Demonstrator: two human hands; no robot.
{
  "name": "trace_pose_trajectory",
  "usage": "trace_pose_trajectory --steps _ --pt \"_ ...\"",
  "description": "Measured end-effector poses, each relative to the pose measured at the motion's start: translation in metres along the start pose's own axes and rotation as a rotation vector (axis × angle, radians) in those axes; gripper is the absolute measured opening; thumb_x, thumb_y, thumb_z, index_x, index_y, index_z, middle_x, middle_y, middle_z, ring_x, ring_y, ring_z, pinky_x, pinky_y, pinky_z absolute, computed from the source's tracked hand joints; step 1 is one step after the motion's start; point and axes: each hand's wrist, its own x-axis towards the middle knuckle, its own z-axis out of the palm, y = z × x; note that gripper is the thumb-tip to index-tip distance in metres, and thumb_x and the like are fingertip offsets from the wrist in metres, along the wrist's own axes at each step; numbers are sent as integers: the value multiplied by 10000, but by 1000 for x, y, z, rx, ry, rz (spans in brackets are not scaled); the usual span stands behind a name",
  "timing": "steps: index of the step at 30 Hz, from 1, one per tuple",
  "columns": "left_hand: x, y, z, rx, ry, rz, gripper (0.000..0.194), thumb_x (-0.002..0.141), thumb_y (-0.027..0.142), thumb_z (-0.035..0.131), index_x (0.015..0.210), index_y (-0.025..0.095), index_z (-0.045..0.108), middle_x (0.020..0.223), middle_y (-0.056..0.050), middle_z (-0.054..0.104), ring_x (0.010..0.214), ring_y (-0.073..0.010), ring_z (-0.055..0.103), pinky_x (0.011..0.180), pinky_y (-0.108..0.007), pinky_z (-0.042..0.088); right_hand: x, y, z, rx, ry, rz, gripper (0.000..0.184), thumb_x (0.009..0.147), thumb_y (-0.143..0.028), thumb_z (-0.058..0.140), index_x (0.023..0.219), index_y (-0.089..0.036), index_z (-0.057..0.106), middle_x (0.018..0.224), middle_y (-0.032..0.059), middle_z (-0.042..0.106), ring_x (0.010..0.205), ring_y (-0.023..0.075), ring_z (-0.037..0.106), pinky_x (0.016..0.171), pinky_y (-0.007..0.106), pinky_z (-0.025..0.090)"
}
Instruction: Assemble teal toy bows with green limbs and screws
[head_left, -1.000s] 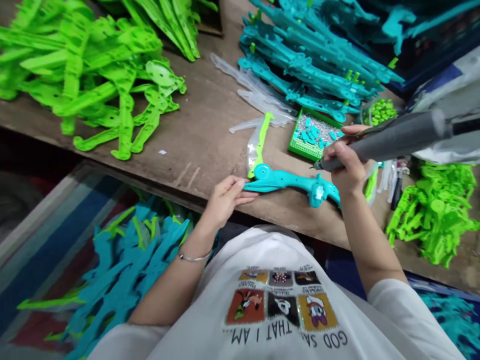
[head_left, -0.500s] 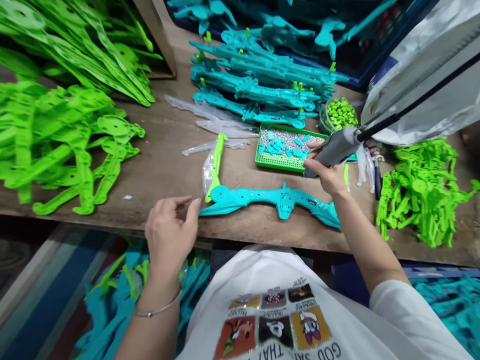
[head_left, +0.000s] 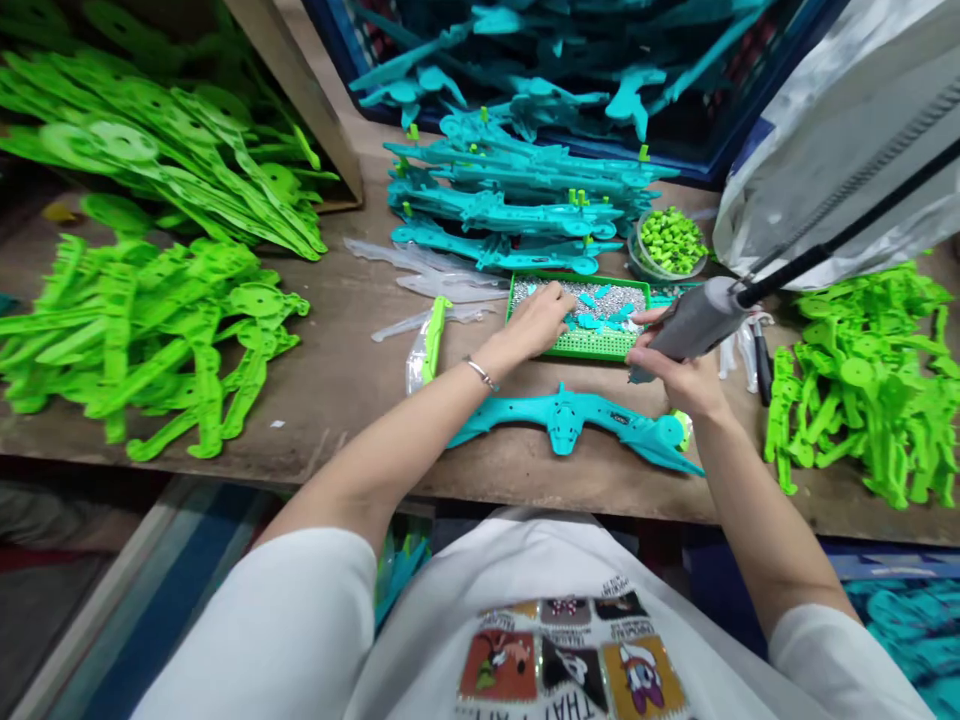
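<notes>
My left hand (head_left: 544, 318) reaches into a green tray (head_left: 592, 345) of small silver screws (head_left: 626, 297) and teal plastic pieces (head_left: 589, 322). Its fingers are bent together among the screws, and what they pinch is hidden. My right hand (head_left: 679, 370) is wrapped round a grey electric screwdriver (head_left: 701, 318), its tip pointing down and left beside the tray. A teal bow-shaped plastic part (head_left: 564, 425) lies along the table's front, its left end partly hidden under my left forearm. Beside that end stands a lime-green and clear plastic piece (head_left: 427, 345).
Lime-green parts are heaped at left (head_left: 165, 320) and right (head_left: 870, 370). Teal bow parts (head_left: 510, 205) are stacked behind the tray. A tub of small green pieces (head_left: 670, 242) stands at its back right. Clear strips (head_left: 435, 270) lie left of the tray. A cable hangs from the screwdriver.
My left hand has left the teal part's left end and moved up and right into the screw tray. My right hand keeps the screwdriver, now lifted away from the part. The camera view has shifted.
</notes>
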Motion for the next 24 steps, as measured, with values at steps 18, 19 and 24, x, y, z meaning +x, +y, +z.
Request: trace_pose_trajectory --steps 18,19,24 --pt "-92 83 9 -372 -75 293 311 1056 249 443 1066 222 753 1161 -115 762 1093 -214 714 1009 -366 571 -8 20 -30 17 179 -61 368 764 -425 853 1061 -295 679 717 -29 684 636 190 644 631 364 539" --pt "-98 88 14 -401 -103 308 317 1056 248 444 1103 222 757 1213 -123 758 1139 -220 714 1045 -379 570 -8 20 -28 13 180 -54 380 758 -449 856 1055 -295 678 716 -28 680 633 194 644 626 366 536" --pt "-96 85 33 -452 -163 338 310 1050 221 462 1157 206 753 1253 -153 748 1213 -240 703 1100 -442 567 -8 17 -21 -1 157 -35 416 748 -551 847 1033 -297 682 699 -25 652 623 186 625 608 356 526"
